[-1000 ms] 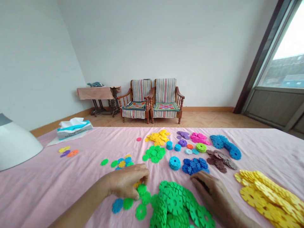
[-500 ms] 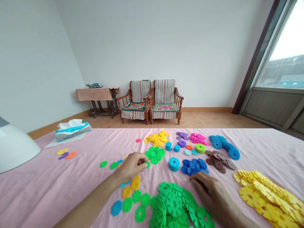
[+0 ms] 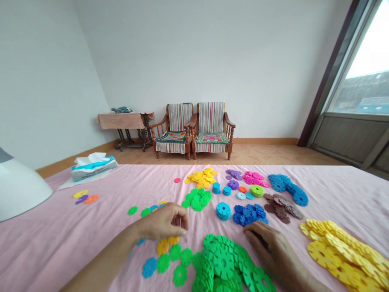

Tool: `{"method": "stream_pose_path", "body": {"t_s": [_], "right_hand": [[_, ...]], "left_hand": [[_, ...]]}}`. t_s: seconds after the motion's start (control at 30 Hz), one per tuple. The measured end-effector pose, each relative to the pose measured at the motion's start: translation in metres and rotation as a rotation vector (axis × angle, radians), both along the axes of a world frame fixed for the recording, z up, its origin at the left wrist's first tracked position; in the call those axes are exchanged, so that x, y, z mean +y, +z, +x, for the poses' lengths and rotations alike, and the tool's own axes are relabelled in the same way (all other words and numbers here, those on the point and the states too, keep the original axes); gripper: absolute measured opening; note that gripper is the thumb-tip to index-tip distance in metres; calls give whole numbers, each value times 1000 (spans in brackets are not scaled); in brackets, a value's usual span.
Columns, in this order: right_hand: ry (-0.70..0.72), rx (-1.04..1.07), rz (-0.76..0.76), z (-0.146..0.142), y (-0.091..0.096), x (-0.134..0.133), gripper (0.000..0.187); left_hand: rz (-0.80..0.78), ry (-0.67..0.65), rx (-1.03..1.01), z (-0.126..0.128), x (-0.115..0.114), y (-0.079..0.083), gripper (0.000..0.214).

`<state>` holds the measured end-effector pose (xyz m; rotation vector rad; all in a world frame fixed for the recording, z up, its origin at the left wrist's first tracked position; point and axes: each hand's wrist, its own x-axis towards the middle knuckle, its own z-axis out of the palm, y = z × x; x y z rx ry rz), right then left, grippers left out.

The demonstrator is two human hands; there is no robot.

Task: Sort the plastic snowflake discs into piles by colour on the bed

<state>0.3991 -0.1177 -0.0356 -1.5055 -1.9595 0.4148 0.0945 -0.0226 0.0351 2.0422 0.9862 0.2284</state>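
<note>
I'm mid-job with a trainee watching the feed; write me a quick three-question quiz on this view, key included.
1. True or false: the large green disc pile lies left of the large yellow disc pile.
2. Of these disc piles, which is nearest the right hand: A) pink, B) dark blue, C) purple?
3. Which hand is nearer the tissue box?

Key: 1. True. 2. B, the dark-blue disc pile. 3. The left hand.

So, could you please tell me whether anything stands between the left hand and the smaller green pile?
Nothing visible does; only pink cloth shows between the left hand and the smaller green pile.
</note>
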Motion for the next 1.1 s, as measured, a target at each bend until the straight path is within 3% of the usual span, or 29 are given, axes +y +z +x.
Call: {"method": "stream_pose_path", "body": {"t_s": [0.07, 0.13, 0.37, 0.53, 0.67, 0.83, 1.1], "right_hand": [[-6, -3, 1, 1, -1, 1, 30], [-5, -6, 4, 1, -2, 1, 31], [-10, -15, 17, -1, 1, 0, 30], [-14, -8, 26, 0, 1, 0, 29], [-8, -4, 12, 0, 0, 1, 28], [-9, 11, 9, -1, 0, 1, 29], [-11, 14, 9, -2, 2, 1, 29]], "left_hand": [[-63, -174, 89, 2, -9, 6, 19], [-34, -245, 153, 6, -16, 8, 26], [161, -255, 294, 18, -26, 16, 26], [18, -165, 257, 12, -22, 15, 23], [-94, 14, 15, 8, -4, 0, 13], [-70, 354, -319, 19, 28, -16, 22], [31, 500, -381, 42, 63, -30, 20]]}}
